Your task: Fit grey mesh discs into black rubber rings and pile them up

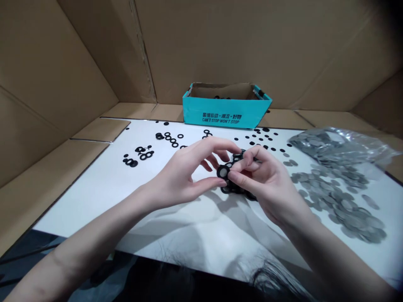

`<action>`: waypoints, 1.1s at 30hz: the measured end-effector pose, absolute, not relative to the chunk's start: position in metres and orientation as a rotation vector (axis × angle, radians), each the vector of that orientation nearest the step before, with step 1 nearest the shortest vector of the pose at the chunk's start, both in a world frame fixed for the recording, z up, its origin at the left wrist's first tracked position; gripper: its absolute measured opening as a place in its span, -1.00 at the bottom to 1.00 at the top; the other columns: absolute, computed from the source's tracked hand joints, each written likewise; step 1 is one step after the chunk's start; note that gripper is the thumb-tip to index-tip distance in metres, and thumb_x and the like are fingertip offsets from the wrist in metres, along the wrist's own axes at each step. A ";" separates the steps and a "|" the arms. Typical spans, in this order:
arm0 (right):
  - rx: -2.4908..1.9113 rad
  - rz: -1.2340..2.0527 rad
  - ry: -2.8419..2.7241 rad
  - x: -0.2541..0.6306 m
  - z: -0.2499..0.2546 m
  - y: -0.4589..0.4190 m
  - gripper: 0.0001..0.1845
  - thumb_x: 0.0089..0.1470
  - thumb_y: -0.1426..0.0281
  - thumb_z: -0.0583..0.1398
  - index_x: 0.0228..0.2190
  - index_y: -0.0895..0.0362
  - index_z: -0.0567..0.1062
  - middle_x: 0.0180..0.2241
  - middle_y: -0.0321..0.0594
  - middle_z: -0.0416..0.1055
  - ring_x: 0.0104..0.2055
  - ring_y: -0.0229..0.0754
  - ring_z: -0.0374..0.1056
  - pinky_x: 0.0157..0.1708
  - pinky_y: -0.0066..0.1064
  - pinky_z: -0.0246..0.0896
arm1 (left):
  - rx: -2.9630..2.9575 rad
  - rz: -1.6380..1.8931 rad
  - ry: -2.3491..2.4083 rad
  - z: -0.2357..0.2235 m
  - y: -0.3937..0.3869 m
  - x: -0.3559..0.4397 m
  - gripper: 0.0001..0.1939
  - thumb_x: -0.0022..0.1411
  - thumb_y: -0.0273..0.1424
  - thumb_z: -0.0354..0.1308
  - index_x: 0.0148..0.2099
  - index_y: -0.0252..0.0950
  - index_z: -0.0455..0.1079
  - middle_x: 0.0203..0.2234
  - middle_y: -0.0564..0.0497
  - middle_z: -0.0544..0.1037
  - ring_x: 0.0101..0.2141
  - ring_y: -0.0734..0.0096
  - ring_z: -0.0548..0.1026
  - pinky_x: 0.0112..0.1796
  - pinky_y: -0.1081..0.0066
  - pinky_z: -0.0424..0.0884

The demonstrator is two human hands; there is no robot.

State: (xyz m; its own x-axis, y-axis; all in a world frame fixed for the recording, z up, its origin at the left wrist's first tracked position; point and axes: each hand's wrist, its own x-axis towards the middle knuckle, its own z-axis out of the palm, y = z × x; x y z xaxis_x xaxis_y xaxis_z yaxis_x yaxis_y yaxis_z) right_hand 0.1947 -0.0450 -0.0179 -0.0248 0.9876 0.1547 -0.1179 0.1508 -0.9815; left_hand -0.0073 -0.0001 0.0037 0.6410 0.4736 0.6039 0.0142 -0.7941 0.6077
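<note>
A black ring [223, 172] with a grey disc filling its middle is held upright over the table. My right hand [262, 178] pinches its right edge between thumb and forefinger. My left hand [193, 170] curves around the other side, its fingers spread wide from the thumb. The left thumb tip is at the ring's lower edge; whether it touches, I cannot tell. Beneath and behind both hands lies a heap of black rings [234, 189], partly hidden by the fingers.
Loose grey discs [343, 205] spread over the right side, beside a clear plastic bag [327, 140] holding more. Black rings [170, 139] lie in groups on the left. Small black discs [261, 137] dot the back right. A turquoise box [226, 112] stands behind, against cardboard walls [252, 50].
</note>
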 end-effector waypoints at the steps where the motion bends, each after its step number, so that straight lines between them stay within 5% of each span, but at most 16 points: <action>1: -0.974 1.256 -1.178 0.195 -0.018 -0.044 -0.53 -0.08 0.32 0.51 -0.41 0.05 0.29 -0.53 -0.43 0.51 -0.50 -0.33 0.37 -0.45 -0.48 0.23 | 2.321 1.091 0.359 0.003 0.000 -0.007 -0.59 0.27 -0.55 0.31 0.12 -0.21 0.34 0.04 -0.06 0.55 -0.13 0.43 0.58 -0.15 0.48 0.56; 12: -0.912 1.573 -1.067 0.196 -0.020 -0.044 -0.47 -0.19 0.22 0.57 -0.38 0.04 0.36 -0.51 -0.41 0.42 -0.44 -0.32 0.34 -0.38 -0.46 0.24 | 2.345 1.260 0.194 0.000 -0.004 0.000 -0.57 0.30 -0.67 0.24 0.15 -0.21 0.37 -0.02 -0.03 0.61 -0.16 0.44 0.67 -0.09 0.49 0.61; 20: -0.889 1.514 -1.076 0.193 -0.014 -0.046 -0.48 -0.14 0.31 0.55 -0.34 0.02 0.33 -0.44 -0.41 0.46 -0.39 -0.30 0.38 -0.40 -0.46 0.28 | 2.466 1.155 0.229 0.002 0.001 -0.005 -0.53 0.37 -0.58 0.19 0.25 -0.14 0.33 0.13 -0.06 0.58 0.04 0.30 0.62 0.03 0.37 0.57; 26: -0.920 1.404 -1.049 0.191 -0.017 -0.046 -0.43 -0.11 0.27 0.54 -0.30 0.00 0.27 -0.39 -0.42 0.51 -0.38 -0.34 0.37 -0.40 -0.49 0.26 | 2.314 1.156 0.414 -0.003 -0.005 -0.002 -0.71 0.36 -0.54 0.22 0.08 -0.24 0.33 -0.22 0.04 0.58 -0.34 0.55 0.56 -0.23 0.52 0.56; 33: -0.964 1.119 -1.387 0.191 -0.018 -0.049 -0.64 0.10 0.38 0.38 -0.27 -0.03 0.27 -0.36 -0.39 0.48 -0.37 -0.27 0.33 -0.35 -0.36 0.22 | 2.221 0.982 0.473 0.001 -0.007 -0.004 -0.76 0.42 -0.50 0.11 0.08 -0.20 0.22 -0.33 0.08 0.47 -0.35 0.49 0.50 -0.28 0.46 0.48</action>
